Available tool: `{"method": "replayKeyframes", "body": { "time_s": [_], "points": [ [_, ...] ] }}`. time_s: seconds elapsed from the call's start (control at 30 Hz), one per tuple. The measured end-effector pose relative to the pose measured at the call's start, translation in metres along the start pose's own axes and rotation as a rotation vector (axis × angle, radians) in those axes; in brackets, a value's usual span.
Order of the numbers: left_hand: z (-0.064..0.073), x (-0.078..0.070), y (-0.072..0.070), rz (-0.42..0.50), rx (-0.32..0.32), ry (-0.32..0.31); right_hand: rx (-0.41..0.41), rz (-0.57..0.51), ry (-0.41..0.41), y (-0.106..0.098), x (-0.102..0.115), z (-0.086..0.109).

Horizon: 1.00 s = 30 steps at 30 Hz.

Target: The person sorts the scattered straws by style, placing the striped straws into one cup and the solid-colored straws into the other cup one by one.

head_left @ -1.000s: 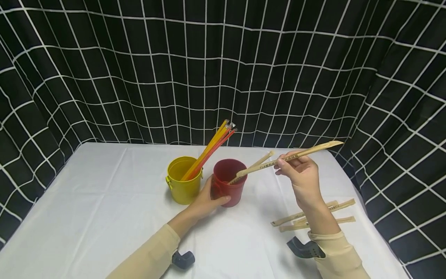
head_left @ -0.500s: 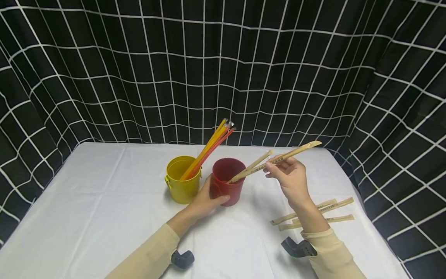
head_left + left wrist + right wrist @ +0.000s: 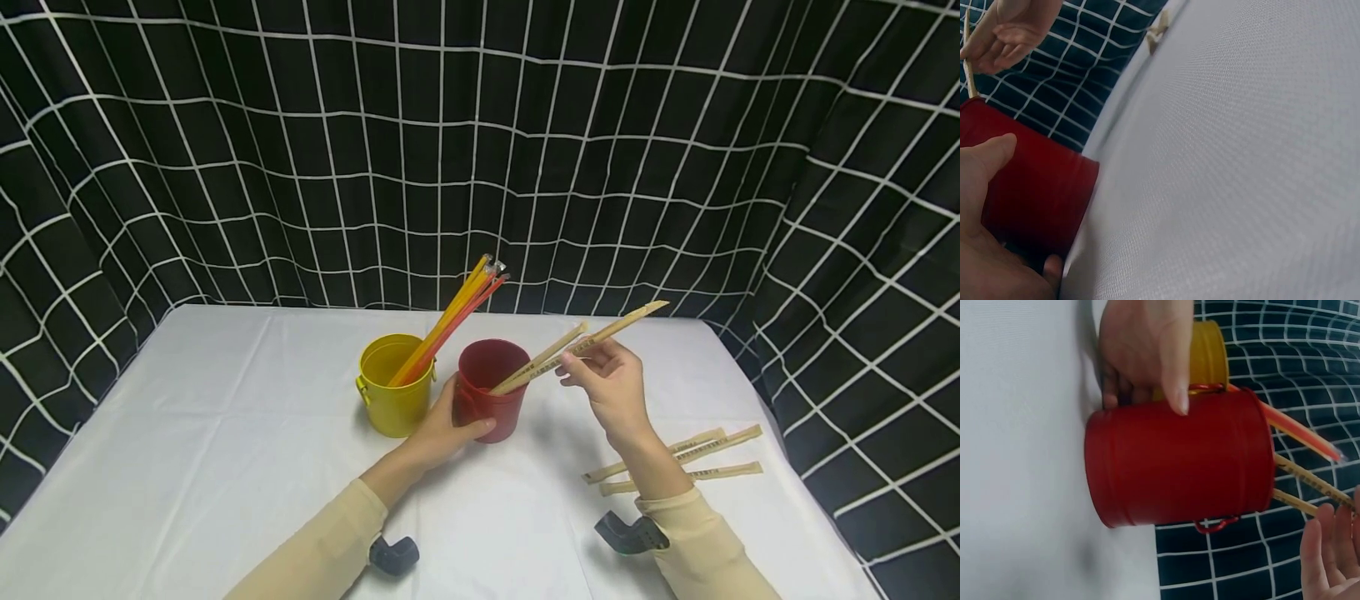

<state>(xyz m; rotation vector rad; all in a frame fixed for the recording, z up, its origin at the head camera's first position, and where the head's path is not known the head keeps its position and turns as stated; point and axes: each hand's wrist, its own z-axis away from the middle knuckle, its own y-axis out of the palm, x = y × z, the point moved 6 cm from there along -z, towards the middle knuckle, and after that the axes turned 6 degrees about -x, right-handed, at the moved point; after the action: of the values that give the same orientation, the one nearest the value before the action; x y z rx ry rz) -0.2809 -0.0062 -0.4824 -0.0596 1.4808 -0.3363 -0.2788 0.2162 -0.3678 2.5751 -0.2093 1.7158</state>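
My left hand (image 3: 435, 437) holds a small red bucket (image 3: 486, 412) by its near left side, the thumb across its front. In the right wrist view the bucket (image 3: 1179, 459) stands on the cloth. Between thumb and fingers, my right hand (image 3: 613, 390) pinches a tan paper-wrapped straw (image 3: 633, 317) near its middle. It slants, its lower end inside the bucket's mouth and its cut end pointing up to the right. Another wrapped straw (image 3: 572, 335) leans in the same bucket, just behind. How deep both reach is hidden by the wall.
A yellow bucket (image 3: 393, 412) stands left of the red one, with several yellow and orange sticks (image 3: 453, 321) with shiny ends leaning in it. Several wrapped straws (image 3: 726, 472) lie on the white cloth (image 3: 225, 467) at right. A black gridded curtain (image 3: 480, 150) hangs behind.
My right hand has moved left and slightly down, carrying the straw's lower end from above the red bucket's rim into its mouth. My left hand keeps its hold on the bucket.
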Motion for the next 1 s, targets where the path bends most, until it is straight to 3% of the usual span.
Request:
{"method": "replayKeyframes", "body": {
  "time_s": [0.5, 0.8, 1.0],
  "points": [
    [0.001, -0.002, 0.000, 0.004, -0.004, -0.010, -0.027, 0.102, 0.021, 0.013, -0.014, 0.002],
    [0.000, -0.003, 0.000, -0.004, -0.002, 0.016, 0.109, 0.251, 0.039, 0.029, -0.023, 0.009],
    [0.001, -0.003, -0.001, -0.004, 0.002, 0.010, 0.159, 0.269, 0.084, 0.028, -0.027, 0.010]
  ]
}}
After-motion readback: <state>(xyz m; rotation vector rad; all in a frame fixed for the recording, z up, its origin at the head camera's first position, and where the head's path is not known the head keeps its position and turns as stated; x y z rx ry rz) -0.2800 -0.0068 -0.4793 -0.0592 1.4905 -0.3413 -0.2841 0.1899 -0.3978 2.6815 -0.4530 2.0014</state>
